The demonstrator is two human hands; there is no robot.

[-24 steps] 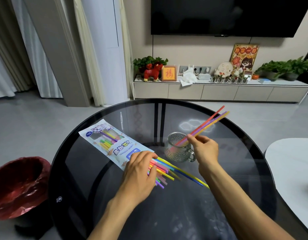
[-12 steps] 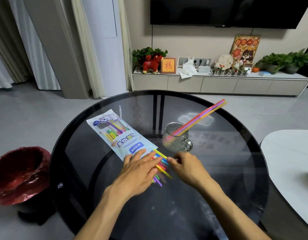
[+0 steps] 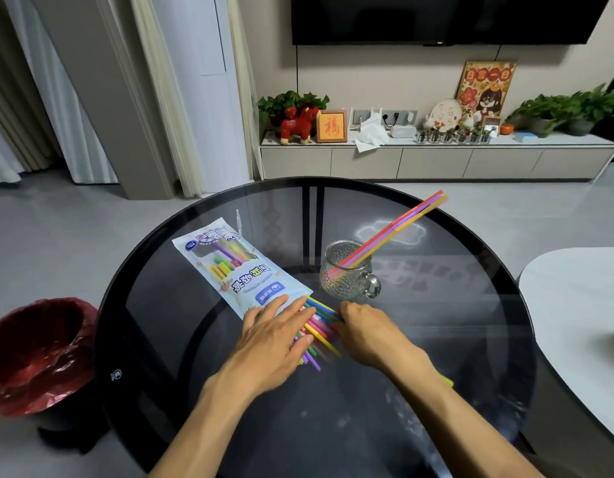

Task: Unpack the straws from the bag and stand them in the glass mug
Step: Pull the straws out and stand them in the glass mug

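The white straw bag [image 3: 236, 267] lies flat on the round glass table [image 3: 436, 339], its open mouth toward me. Coloured straws [image 3: 321, 331] stick out of that mouth. My left hand [image 3: 276, 336] presses flat on the bag's end and the straws, fingers straight. My right hand [image 3: 367, 332] is just right of it, fingertips curled onto the straw bundle. A yellow straw tip [image 3: 448, 382] shows beyond my right forearm. The glass mug [image 3: 347, 277] stands behind my right hand. Three straws [image 3: 402, 222] stand in it, leaning far right.
A red-lined waste bin [image 3: 36, 353] stands on the floor left of the table. A white table [image 3: 574, 322] borders the right side. A TV cabinet [image 3: 436, 160] with plants and ornaments runs along the far wall.
My right hand let go of the three straws in the mug and came down to the straws at the bag's mouth. My left hand stayed pressed on the bag.
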